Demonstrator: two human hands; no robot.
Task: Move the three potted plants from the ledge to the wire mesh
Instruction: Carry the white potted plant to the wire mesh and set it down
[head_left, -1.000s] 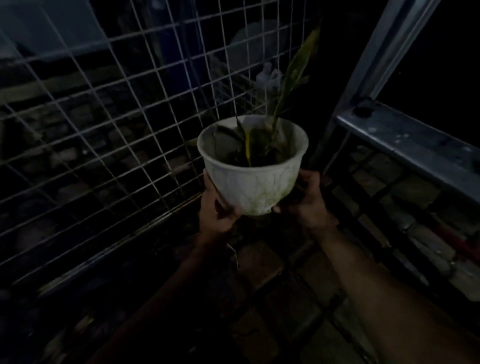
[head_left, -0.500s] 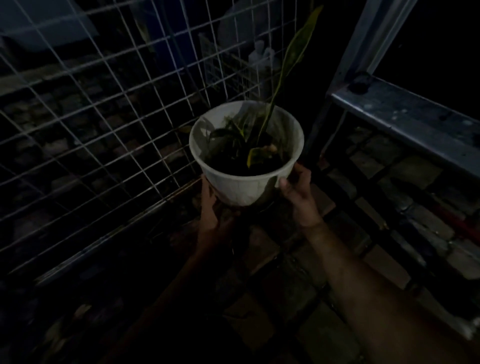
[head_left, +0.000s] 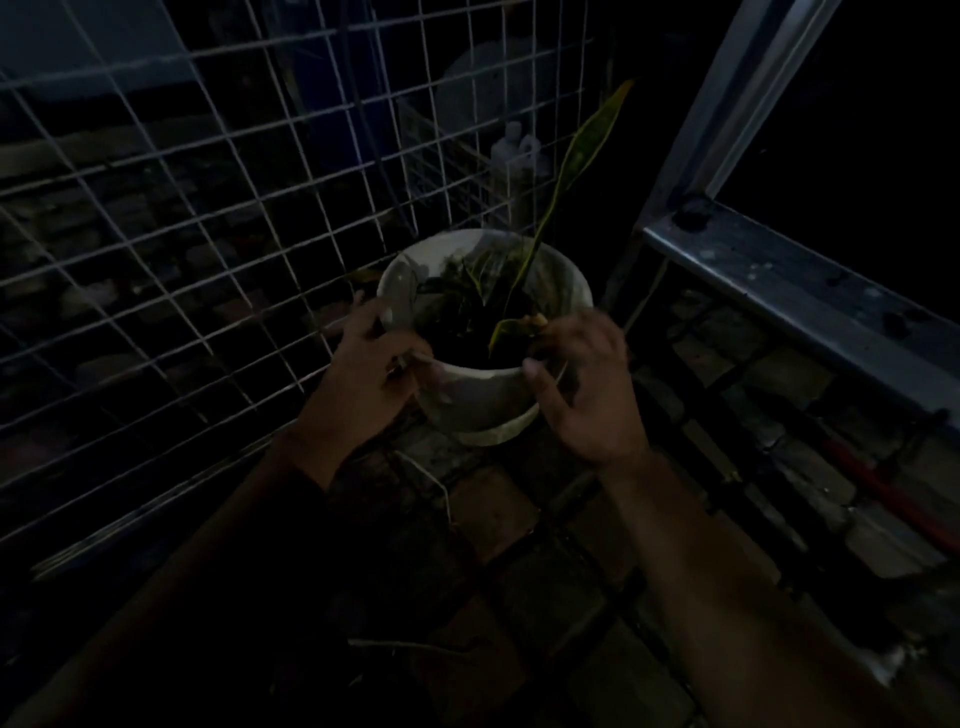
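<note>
A white potted plant (head_left: 480, 397) with one tall yellow-edged leaf (head_left: 589, 143) sits low on the brick floor, right at the foot of the wire mesh (head_left: 208, 218). My left hand (head_left: 363, 374) grips the pot's left rim, thumb over the edge. Across from it, my right hand (head_left: 587, 384) holds the right rim, fingers curled over the top and thumb against the outer wall; it is slightly blurred. The grey metal ledge (head_left: 810, 291) runs along the right with no pots visible on it. No other potted plants show.
The scene is very dark. A metal post (head_left: 727, 104) rises at the ledge's corner behind the pot. A white bottle-like object (head_left: 514, 153) and a blue shape (head_left: 332, 104) stand beyond the mesh. A red tool (head_left: 883, 493) lies on the bricks at right.
The pot has come down from chest height to the floor by the mesh. Both hands shifted from under and around the pot's body up to its rim.
</note>
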